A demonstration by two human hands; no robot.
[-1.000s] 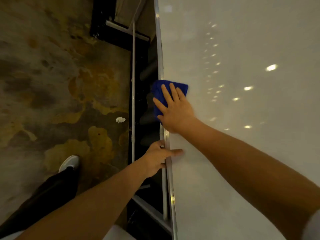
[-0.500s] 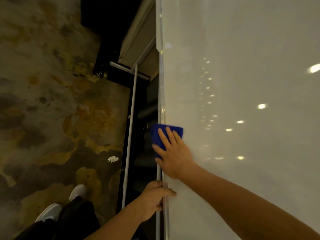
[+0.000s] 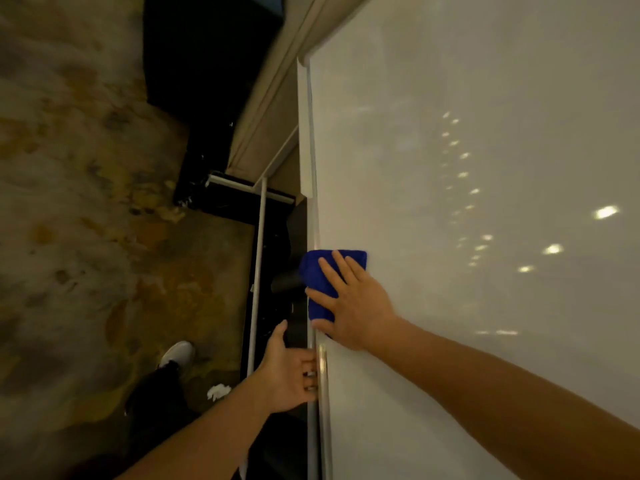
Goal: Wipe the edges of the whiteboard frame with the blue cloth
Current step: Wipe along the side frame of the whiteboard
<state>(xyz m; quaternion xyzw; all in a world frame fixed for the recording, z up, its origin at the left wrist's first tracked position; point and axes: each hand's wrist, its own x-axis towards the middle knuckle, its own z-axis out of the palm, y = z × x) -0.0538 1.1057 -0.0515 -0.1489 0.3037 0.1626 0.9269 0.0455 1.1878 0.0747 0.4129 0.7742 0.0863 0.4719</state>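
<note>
A large white whiteboard (image 3: 467, 202) fills the right of the view, with its silver frame edge (image 3: 313, 216) running from top to bottom. A folded blue cloth (image 3: 317, 275) wraps over that edge. My right hand (image 3: 353, 306) presses flat on the cloth, fingers spread over it. Just below, my left hand (image 3: 289, 374) grips the frame edge, with its fingers curled around the rail and the thumb pointing up.
A thin white pole (image 3: 258, 271) of the stand runs beside the frame, over a dark base (image 3: 242, 199). The patterned floor (image 3: 86, 220) lies left, with a scrap of white paper (image 3: 218, 391) and my white shoe (image 3: 176, 353). A beige wall (image 3: 266, 119) rises behind.
The view has tilted up, so the board's top corner shows now. My right hand and cloth slid along the frame edge. My left hand shifted its grip from pinching the edge to wrapping it.
</note>
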